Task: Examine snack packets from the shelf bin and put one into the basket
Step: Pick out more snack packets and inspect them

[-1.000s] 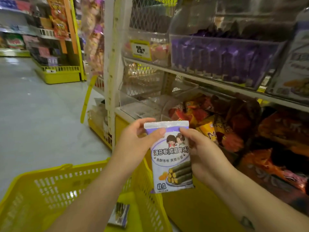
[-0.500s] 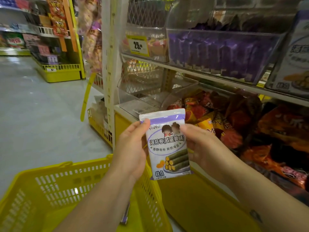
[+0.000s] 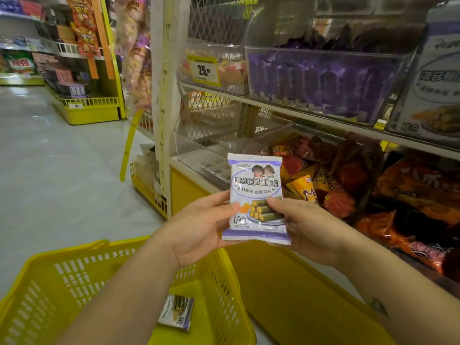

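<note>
A white and purple snack packet (image 3: 256, 192) with green rolls printed on it stands upright in front of the shelf, its printed face toward me. My left hand (image 3: 199, 227) holds its lower left edge, thumb on the front. My right hand (image 3: 298, 225) grips its lower right side, thumb across the printed rolls. Below them sits the yellow basket (image 3: 74, 270), with one similar packet (image 3: 176, 312) lying inside. A clear shelf bin (image 3: 321, 83) full of purple packets is on the upper shelf.
A lower bin holds orange and red snack bags (image 3: 336, 175). An empty clear bin (image 3: 211, 150) sits left of it, and a yellow price tag (image 3: 204, 70) reading 25 hangs above. The grey aisle floor (image 3: 62, 170) opens to the left, with more yellow shelving (image 3: 89, 110) beyond.
Both hands slid from the packet's upper part down to its lower edge. The packet rose slightly and now stands straighter, fully facing me.
</note>
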Available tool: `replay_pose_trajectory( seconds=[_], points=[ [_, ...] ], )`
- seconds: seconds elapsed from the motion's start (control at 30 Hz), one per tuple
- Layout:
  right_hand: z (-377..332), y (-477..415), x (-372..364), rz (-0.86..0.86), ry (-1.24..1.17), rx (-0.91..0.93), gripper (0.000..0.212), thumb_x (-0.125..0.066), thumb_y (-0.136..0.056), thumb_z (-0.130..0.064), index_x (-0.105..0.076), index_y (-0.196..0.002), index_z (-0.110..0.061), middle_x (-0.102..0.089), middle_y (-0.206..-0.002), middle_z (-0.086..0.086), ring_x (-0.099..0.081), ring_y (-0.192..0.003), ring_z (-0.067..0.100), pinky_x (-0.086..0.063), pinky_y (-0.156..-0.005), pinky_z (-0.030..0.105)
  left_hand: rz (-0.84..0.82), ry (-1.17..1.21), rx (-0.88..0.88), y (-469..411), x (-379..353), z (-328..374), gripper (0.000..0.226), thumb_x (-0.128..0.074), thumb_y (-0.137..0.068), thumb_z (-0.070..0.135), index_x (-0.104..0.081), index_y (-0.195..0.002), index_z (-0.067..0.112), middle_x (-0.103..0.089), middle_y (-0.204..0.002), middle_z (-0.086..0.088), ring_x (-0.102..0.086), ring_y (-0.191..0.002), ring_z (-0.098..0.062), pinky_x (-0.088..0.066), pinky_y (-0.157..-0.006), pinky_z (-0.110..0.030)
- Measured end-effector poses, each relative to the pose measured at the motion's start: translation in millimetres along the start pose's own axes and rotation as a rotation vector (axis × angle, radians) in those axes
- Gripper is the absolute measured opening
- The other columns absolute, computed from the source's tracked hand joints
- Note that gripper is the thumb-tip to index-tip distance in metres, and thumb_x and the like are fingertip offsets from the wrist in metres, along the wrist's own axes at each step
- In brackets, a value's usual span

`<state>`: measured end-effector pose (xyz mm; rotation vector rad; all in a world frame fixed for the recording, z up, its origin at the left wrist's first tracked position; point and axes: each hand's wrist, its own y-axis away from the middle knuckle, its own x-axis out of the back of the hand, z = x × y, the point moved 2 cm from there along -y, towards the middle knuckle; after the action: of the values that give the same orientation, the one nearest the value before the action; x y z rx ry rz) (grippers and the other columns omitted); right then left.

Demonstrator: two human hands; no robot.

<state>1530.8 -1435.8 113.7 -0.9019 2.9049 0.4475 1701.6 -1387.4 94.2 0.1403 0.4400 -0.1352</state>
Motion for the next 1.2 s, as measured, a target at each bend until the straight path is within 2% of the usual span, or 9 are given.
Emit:
replay_pose_trajectory(
  seconds=[0.23,0.43,0.53,0.6,0.7,0.83,0.9,1.03,1.2],
  points=[
    [0,2,2,-0.054,-0.048,0.013,0.034,-0.057,-0.082,-0.034,-0.076,-0.101,-0.014,-0.072,-0.109,0.013,-0.072,-0.093,0.022,-0.06,-0.069,0.032,0.01,-0.013,0.004,2,1,0,0.039,-0.051,-0.095,0.008,-0.052,-0.133,0.019,-0.071,-0.116,-0.01,-0.069,-0.105,-0.025,-0.061,-0.074,-0.036],
    [3,-2,-6,0.048,0.233,0.256,0.038,-0.058,-0.083,-0.035,-0.066,-0.114,-0.015,-0.072,-0.11,0.011,-0.065,-0.106,0.034,-0.053,-0.09,0.052,0.255,-0.458,-0.275,-1,-13,-4,0.067,-0.051,-0.099,0.016,-0.018,-0.151,0.042,-0.057,-0.129,0.025,-0.058,-0.116,0.001,-0.046,-0.104,-0.038],
    [-1,5,-18,0.01,0.41,0.406,0.034,-0.054,-0.091,-0.031,-0.064,-0.121,-0.019,-0.073,-0.108,-0.003,-0.068,-0.081,0.003,-0.053,-0.064,0.019,0.17,-0.382,-0.219,-5,-21,-11,0.083,-0.051,-0.099,0.034,0.013,-0.151,0.043,-0.042,-0.143,0.025,-0.039,-0.135,-0.005,-0.029,-0.116,-0.042],
    [-3,9,-21,-0.043,0.447,0.426,0.036,-0.048,-0.094,-0.03,-0.059,-0.127,-0.021,-0.07,-0.113,0.0,-0.067,-0.087,0.0,-0.051,-0.069,0.015,0.135,-0.282,-0.174,-7,-20,-13,0.094,-0.053,-0.093,0.046,0.023,-0.147,0.042,-0.031,-0.153,0.019,-0.033,-0.14,-0.009,-0.026,-0.118,-0.044],
    [-2,11,-21,-0.115,0.432,0.38,0.039,-0.041,-0.098,-0.03,-0.05,-0.136,-0.031,-0.065,-0.124,0.0,-0.064,-0.11,0.019,-0.056,-0.088,0.033,0.035,-0.166,-0.172,-7,-21,-13,0.103,-0.06,-0.076,0.052,0.007,-0.153,0.037,-0.038,-0.154,0.003,-0.047,-0.132,-0.013,-0.038,-0.111,-0.049],
    [3,9,-25,-0.119,0.404,0.308,0.048,-0.043,-0.1,-0.014,-0.038,-0.144,-0.032,-0.06,-0.132,-0.004,-0.061,-0.116,0.024,-0.055,-0.09,0.035,-0.007,-0.114,-0.218,-6,-20,-15,0.076,-0.058,-0.078,0.04,-0.035,-0.146,0.017,-0.066,-0.123,-0.008,-0.065,-0.11,-0.016,-0.055,-0.086,-0.036],
    [3,8,-24,-0.09,0.409,0.319,0.055,-0.047,-0.098,-0.005,-0.034,-0.146,-0.029,-0.058,-0.134,-0.002,-0.061,-0.117,0.024,-0.053,-0.095,0.04,-0.02,-0.06,-0.212,-6,-18,-16,0.069,-0.057,-0.08,0.033,-0.039,-0.144,0.019,-0.067,-0.124,-0.008,-0.064,-0.114,-0.021,-0.053,-0.095,-0.042],
    [2,7,-15,-0.021,0.398,0.36,0.073,-0.059,-0.09,0.0,-0.027,-0.146,-0.033,-0.054,-0.134,-0.007,-0.064,-0.111,0.01,-0.056,-0.085,0.027,-0.091,-0.056,-0.22,-4,-12,-14,0.061,-0.055,-0.084,0.021,-0.041,-0.143,0.025,-0.064,-0.13,-0.005,-0.062,-0.117,-0.024,-0.054,-0.094,-0.044],
    [-2,6,-7,0.103,0.476,0.442,0.072,-0.07,-0.084,-0.004,-0.038,-0.14,-0.038,-0.063,-0.123,-0.007,-0.066,-0.104,0.01,-0.058,-0.084,0.038,-0.116,-0.05,-0.29,-7,-7,-8,0.055,-0.051,-0.089,0.009,-0.041,-0.14,0.026,-0.061,-0.134,-0.008,-0.059,-0.122,-0.029,-0.053,-0.094,-0.049]
  ],
)
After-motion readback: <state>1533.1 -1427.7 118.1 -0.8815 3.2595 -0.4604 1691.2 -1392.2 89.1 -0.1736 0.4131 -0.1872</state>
